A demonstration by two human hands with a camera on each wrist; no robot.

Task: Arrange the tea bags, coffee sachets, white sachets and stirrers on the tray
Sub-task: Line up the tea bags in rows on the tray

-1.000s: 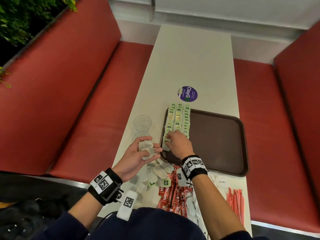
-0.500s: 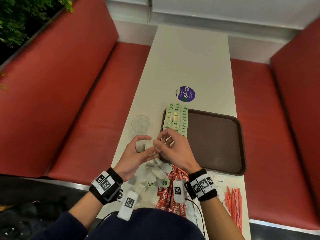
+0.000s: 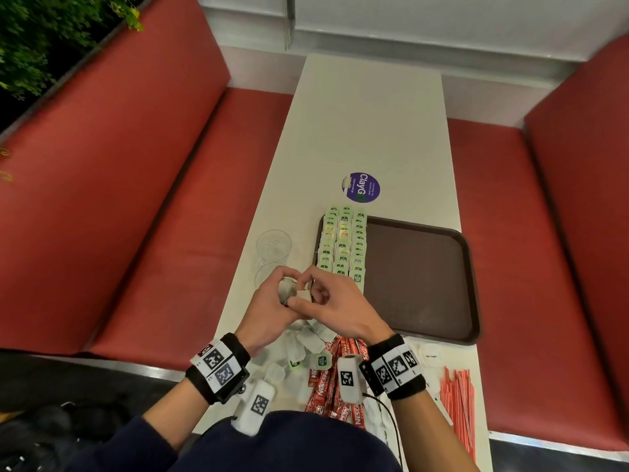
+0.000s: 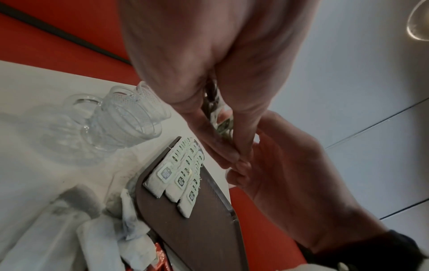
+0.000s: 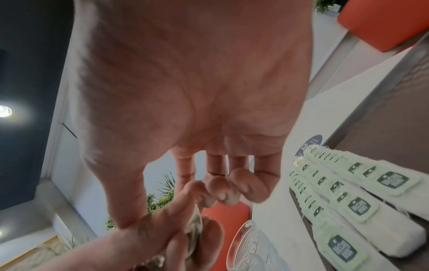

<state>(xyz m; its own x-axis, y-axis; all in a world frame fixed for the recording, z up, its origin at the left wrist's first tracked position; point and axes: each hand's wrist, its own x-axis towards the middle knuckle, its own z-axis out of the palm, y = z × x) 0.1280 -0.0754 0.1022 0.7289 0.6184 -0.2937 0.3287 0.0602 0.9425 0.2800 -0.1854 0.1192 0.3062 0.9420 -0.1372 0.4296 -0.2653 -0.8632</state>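
Note:
A small stack of tea bags (image 3: 285, 289) sits in my left hand (image 3: 277, 291), above the table just left of the brown tray (image 3: 473, 301). My right hand (image 3: 313, 291) meets it and pinches one pale tea bag (image 3: 303, 294) off the stack with thumb and forefinger. Three rows of green-tagged tea bags (image 3: 343, 247) fill the tray's left side. In the left wrist view, the held tea bags (image 4: 220, 117) show between my fingers, above the tea bag rows (image 4: 181, 176). Loose tea bags (image 3: 306, 345), red coffee sachets (image 3: 323, 386), white sachets (image 3: 430, 354) and red stirrers (image 3: 457, 400) lie near me.
Two clear glasses (image 3: 274, 245) stand on the table left of the tray, close to my left hand. A purple round sticker (image 3: 360, 187) lies beyond the tray. Red benches flank the narrow white table (image 3: 367, 131). The tray's right part is bare.
My right hand left the near end of the tea bag rows on the tray and came back left to the left hand, now pinching a bag from its stack.

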